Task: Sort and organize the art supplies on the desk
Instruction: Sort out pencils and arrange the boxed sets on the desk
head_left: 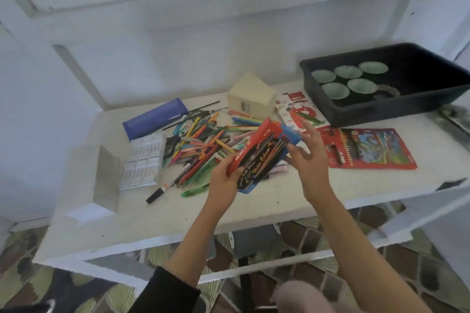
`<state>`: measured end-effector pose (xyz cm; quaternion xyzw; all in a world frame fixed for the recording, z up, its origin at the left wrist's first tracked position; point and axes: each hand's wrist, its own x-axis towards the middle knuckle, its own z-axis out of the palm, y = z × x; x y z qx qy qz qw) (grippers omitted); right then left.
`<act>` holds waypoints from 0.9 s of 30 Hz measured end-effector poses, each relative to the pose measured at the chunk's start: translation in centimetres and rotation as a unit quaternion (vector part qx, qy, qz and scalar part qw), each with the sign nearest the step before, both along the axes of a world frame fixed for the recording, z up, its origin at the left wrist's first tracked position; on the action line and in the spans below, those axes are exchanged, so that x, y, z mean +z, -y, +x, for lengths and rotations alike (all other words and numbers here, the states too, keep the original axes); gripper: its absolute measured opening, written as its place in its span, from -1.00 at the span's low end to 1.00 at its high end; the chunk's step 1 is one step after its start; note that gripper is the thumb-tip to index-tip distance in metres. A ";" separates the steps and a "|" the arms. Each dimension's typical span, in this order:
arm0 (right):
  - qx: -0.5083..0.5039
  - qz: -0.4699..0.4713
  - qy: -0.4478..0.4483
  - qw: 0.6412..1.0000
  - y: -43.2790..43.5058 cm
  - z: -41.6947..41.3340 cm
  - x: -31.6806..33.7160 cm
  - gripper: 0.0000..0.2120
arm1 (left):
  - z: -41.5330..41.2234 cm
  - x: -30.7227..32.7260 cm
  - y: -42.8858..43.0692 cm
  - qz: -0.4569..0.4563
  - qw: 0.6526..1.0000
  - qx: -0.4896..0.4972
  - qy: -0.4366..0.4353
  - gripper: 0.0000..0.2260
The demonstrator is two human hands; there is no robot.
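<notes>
Risk: slippage. Left hand (pixel 223 176) grips the low end of the red pencil pack (pixel 256 150), which is tilted above the loose pencil pile (pixel 201 142) mid-counter (pixel 229 213), with a blue pack (pixel 293 134) underneath. Right hand (pixel 309 157) is spread open, fingertips at the packs' right edge, no real grip. With only one end held, the blue pack could slide out into the pile.

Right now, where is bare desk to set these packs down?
The front strip of the desk is bare, from the black marker and green pen to the near edge. Another lies in front of the flat red pencil pack on the right. The middle is crowded with the loose pencil pile, and the black tray fills the back right.
</notes>
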<state>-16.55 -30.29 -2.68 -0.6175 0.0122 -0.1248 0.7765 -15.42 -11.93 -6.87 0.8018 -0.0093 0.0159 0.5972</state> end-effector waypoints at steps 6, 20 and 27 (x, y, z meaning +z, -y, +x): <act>-0.099 -0.061 -0.094 0.989 5.9 -3.0 -1.3 -0.61 | -0.1 1.1 8.2 -0.126 0.987 -0.072 -0.072 -0.78; -0.176 -0.289 -0.156 0.928 21.6 -3.5 -3.2 -0.32 | 1.0 0.8 28.0 -0.154 0.943 -0.256 -0.148 -0.77; -0.216 -0.297 -0.206 0.907 31.3 -1.5 -5.7 -0.28 | 1.3 -0.3 37.2 -0.113 0.930 -0.324 -0.132 -0.72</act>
